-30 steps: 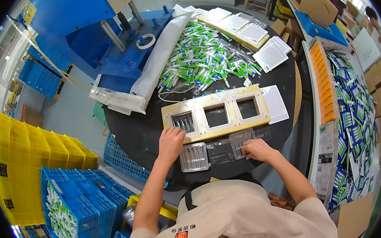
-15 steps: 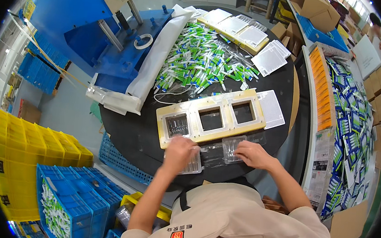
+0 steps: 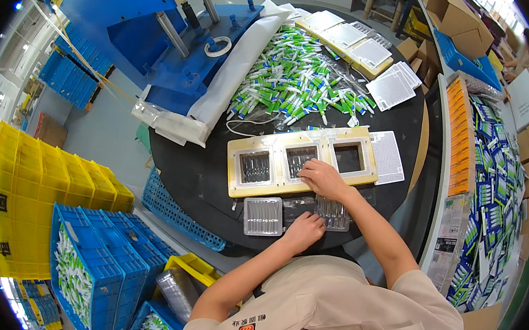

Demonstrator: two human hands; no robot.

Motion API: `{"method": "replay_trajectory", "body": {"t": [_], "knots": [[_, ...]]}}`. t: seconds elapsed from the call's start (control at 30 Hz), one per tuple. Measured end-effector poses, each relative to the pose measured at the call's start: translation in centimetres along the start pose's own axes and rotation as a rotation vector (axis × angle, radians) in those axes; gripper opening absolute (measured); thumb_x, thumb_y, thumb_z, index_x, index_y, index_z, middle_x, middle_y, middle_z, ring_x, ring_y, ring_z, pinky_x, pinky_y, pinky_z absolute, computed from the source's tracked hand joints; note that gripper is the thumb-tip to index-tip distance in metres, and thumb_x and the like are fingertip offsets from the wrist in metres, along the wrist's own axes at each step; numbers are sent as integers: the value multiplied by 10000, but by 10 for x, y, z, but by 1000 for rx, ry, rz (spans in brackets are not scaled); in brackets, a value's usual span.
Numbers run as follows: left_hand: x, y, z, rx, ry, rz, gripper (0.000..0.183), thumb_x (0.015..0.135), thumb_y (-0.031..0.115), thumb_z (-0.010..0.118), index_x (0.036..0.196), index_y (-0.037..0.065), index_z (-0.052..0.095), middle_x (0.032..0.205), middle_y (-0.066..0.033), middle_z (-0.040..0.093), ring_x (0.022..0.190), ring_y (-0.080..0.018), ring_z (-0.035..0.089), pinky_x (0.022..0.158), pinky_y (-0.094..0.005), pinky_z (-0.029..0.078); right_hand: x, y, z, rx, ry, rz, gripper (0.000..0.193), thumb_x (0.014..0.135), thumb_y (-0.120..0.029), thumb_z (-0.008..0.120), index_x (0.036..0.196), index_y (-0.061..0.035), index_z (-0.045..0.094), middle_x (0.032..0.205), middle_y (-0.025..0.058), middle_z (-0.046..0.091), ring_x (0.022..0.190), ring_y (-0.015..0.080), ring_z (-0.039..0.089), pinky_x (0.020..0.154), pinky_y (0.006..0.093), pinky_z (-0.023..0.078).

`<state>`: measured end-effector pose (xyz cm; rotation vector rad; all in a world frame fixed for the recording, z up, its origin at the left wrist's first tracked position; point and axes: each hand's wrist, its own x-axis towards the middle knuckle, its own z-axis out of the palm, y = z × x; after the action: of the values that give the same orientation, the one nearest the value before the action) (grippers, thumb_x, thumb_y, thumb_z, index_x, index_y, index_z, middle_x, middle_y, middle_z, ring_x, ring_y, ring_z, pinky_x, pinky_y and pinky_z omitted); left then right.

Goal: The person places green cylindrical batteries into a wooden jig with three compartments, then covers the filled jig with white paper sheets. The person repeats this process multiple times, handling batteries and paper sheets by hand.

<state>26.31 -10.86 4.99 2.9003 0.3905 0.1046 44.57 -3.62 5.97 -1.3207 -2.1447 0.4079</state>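
Note:
A cream-yellow mould frame [image 3: 300, 191] with three square openings lies across the near part of the round black table. Clear ribbed blister trays sit in its left opening [image 3: 255, 167] and middle opening [image 3: 298, 157]; dark table shows through the right one. My right hand [image 3: 323, 179] reaches over the frame, its bent fingers closed at the right edge of the middle blister tray. In front of the frame, my left hand [image 3: 304, 231] has its curled fingers at the left edge of more clear blister trays [image 3: 334, 216]. Another clear blister tray stack [image 3: 263, 216] lies to its left.
Green-and-white tubes [image 3: 303, 77] are heaped behind the frame. White cards [image 3: 388, 156] lie beside it, and a second loaded frame [image 3: 350, 44] lies farther back. A blue press [image 3: 179, 57] stands at left. Yellow crates [image 3: 47, 202] and blue crates [image 3: 98, 270] stack lower left.
My right hand has moved from the near trays up to the middle opening, where a blister tray now sits. My left hand has gone right, from the left tray stack to the right-hand trays.

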Motion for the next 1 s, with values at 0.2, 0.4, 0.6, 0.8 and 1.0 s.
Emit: {"method": "replay_trajectory", "body": {"t": [0.2,0.4,0.6,0.8,1.0], "knots": [[-30,-1,-21,-262,302,-220,169,825,201,767,923,81,701,1004,-52,685,965,-240,657,851,-407,507,-67,-49,-58,54,-277,283,411,787,-405,820,986,-70,686,999,114,677,1025,322,639,823,422,538],[-120,-23,-47,-127,333,-479,370,786,215,801,1119,86,705,1113,-84,678,1052,-291,643,923,-397,496,-126,-47,-29,-26,-360,313,343,731,-336,851,869,-80,670,895,95,668,954,310,654,760,428,534],[-121,-46,-42,-295,202,-459,149,835,215,756,936,106,760,918,-39,684,916,-268,656,795,-397,509,-114,-24,-37,169,-525,436,188,768,-263,826,833,-102,753,847,91,704,799,314,674,709,423,527],[-125,-46,-34,-298,177,-455,117,826,111,702,936,97,739,957,-55,677,937,-271,659,823,-413,533,-116,-41,-37,-94,-424,164,99,833,-76,687,924,-62,724,887,104,633,917,319,646,715,440,538],[-124,-37,-32,-168,92,-460,184,868,147,683,1045,98,689,1035,-61,672,1030,-277,645,881,-394,521,-124,-64,-38,-203,-195,208,91,798,-97,725,823,-69,642,836,85,597,826,285,634,682,406,538]]}}
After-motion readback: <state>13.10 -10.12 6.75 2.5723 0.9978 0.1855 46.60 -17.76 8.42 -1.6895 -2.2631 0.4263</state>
